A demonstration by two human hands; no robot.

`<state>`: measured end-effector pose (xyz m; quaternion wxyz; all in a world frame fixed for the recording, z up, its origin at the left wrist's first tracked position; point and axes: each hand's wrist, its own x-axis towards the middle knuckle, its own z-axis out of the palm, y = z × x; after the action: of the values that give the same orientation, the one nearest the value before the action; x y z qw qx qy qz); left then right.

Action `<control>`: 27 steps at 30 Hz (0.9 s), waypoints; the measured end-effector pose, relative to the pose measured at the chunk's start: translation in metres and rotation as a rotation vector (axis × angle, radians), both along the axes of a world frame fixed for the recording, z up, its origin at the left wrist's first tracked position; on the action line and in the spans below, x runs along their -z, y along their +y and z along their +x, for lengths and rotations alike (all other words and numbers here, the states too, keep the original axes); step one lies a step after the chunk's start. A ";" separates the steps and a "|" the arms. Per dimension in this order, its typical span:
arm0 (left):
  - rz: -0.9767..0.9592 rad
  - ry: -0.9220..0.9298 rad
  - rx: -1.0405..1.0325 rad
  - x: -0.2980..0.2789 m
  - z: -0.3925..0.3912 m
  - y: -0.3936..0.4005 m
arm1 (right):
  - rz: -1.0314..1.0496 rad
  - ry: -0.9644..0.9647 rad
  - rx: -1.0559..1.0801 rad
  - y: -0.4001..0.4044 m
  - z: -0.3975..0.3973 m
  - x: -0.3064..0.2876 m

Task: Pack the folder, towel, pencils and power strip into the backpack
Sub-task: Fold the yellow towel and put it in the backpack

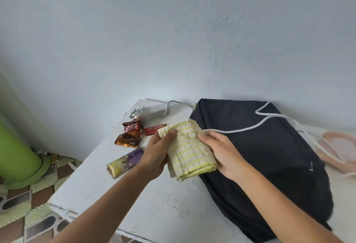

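Snack packets (131,133) and power strip (157,109) lie beside backpack (269,156).

- Left hand (157,155) reaches forward from a bare forearm, fingers (169,134) curled, gripping from the left.
- Right hand (224,152) mirrors it, palm inward, fingers wrapped, gripping from the right.
- Both forearms converge toward centre.

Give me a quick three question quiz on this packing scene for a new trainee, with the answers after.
1. True or false: both hands hold the folded towel.
2. Which is nearest the wall: A, the power strip; B, the purple and yellow packet; C, the brown snack wrapper?
3. What colour is the backpack?

Key: 1 true, the left hand and right hand each grip a side. 2 A. 3 black, with a white cord.
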<state>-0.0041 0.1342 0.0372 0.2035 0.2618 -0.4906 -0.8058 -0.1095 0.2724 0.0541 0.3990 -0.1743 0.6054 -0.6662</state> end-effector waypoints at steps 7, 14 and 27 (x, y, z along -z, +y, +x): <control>-0.124 -0.002 -0.203 -0.003 -0.055 0.075 | -0.346 -0.354 -0.037 0.075 -0.013 0.010; -0.089 0.068 0.257 -0.009 -0.093 0.148 | -0.316 -0.162 0.357 0.134 -0.040 0.007; -1.683 -0.317 1.039 0.028 -0.098 0.176 | -0.452 -0.250 0.410 0.240 -0.107 -0.024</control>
<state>-0.1023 0.3103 0.0090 -0.1224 -0.1100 -0.9762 -0.1410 -0.2166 0.5127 0.0784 0.2791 -0.0496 0.4111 -0.8664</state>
